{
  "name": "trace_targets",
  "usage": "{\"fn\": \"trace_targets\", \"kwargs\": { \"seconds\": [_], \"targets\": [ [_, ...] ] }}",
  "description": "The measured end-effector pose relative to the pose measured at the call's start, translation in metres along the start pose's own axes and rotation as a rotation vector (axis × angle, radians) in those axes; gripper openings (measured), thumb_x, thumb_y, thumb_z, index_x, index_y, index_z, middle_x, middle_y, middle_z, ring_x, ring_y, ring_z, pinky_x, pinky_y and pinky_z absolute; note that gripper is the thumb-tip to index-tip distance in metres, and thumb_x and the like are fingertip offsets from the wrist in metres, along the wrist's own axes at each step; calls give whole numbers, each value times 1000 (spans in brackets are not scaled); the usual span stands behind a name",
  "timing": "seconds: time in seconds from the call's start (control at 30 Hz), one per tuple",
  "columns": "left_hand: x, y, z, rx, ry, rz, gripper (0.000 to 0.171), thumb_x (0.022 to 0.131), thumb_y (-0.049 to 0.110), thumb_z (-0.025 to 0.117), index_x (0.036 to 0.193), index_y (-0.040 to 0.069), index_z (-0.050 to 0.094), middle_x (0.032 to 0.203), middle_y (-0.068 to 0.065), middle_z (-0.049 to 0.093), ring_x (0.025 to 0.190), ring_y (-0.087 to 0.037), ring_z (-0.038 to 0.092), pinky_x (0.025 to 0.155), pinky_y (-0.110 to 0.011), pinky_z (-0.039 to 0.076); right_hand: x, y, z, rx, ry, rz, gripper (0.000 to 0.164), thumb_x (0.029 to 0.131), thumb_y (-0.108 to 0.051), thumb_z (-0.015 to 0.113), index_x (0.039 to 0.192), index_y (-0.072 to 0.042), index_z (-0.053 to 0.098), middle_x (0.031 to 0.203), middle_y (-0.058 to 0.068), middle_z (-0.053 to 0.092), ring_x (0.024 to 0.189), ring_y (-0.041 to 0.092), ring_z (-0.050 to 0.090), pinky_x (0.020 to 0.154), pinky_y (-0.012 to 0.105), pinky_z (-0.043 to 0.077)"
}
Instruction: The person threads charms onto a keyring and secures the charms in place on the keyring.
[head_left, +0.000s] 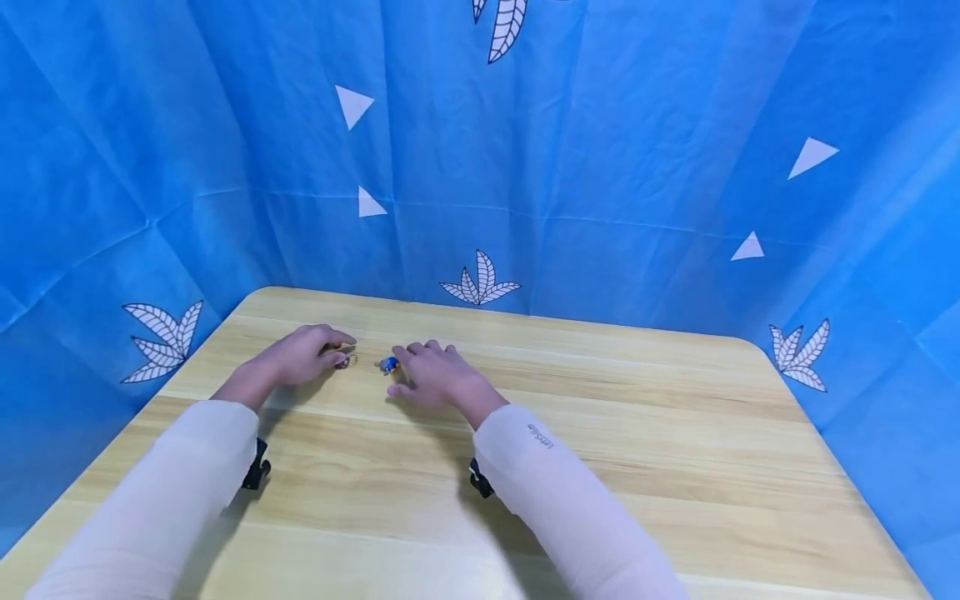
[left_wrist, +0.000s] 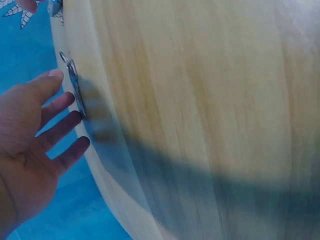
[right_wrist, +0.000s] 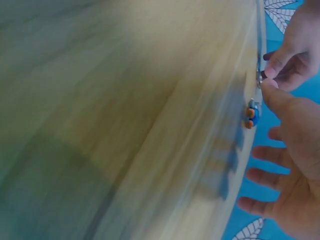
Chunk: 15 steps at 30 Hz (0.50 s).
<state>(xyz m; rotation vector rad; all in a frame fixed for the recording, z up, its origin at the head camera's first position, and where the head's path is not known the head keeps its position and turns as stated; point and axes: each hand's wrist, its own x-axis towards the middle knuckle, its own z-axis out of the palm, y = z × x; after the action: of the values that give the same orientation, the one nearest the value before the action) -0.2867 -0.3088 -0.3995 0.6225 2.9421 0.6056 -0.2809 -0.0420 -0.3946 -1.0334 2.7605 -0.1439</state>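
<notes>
On the table, my left hand [head_left: 303,354] is beside a metal key ring with a dark piece on it [head_left: 348,361]. In the left wrist view this ring piece [left_wrist: 73,80] lies by the fingertips, and the fingers are spread and slightly bent, not curled round it. To its right lies a small blue trinket [head_left: 387,365] with metal fittings; the right wrist view shows orange parts on the trinket [right_wrist: 253,115]. My right hand [head_left: 435,375] hovers at the trinket's right side with its fingers extended. Whether any fingertip touches either item I cannot tell.
The light wood table [head_left: 637,433] has rounded far corners. A blue curtain [head_left: 637,150] with white leaf and triangle prints hangs behind it and along both sides. Black straps with buckles [head_left: 257,465] show under the white sleeves [head_left: 165,492].
</notes>
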Motion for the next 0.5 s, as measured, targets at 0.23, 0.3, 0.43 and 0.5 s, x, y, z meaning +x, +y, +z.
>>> {"fn": "trace_targets", "kwargs": {
  "seconds": [0.23, 0.3, 0.43, 0.5],
  "targets": [
    [4, -4, -1, -33, 24, 9, 29, 101, 10, 65, 128, -1, 69, 121, -20, 69, 109, -37, 63, 94, -54, 50, 20, -5, 9, -45, 49, 2, 65, 105, -57, 47, 158, -20, 38, 154, 5, 48, 137, 30, 45, 116, 54, 35],
    [7, -4, 0, -28, 21, 39, 27, 100, 10, 66, 125, -1, 71, 121, -20, 70, 114, -40, 63, 98, -57, 49, 25, -6, 12, -50, 72, 20, 61, 105, -56, 46, 156, -22, 41, 150, 4, 50, 132, 29, 47, 113, 54, 38],
    [12, -3, 1, 20, 6, 106, 22, 99, 10, 68, 117, 1, 75, 116, -17, 72, 114, -41, 63, 99, -58, 48, 33, -9, 19, -74, 116, 52, 56, 105, -56, 45, 153, -26, 45, 147, 3, 51, 128, 30, 48, 109, 54, 40],
    [14, -3, 3, 43, 5, 117, 19, 98, 10, 69, 114, 3, 76, 113, -14, 73, 111, -38, 63, 98, -57, 49, 36, -11, 21, -84, 128, 64, 54, 105, -57, 44, 151, -27, 47, 146, 3, 51, 127, 31, 48, 108, 55, 40]
  ]
}}
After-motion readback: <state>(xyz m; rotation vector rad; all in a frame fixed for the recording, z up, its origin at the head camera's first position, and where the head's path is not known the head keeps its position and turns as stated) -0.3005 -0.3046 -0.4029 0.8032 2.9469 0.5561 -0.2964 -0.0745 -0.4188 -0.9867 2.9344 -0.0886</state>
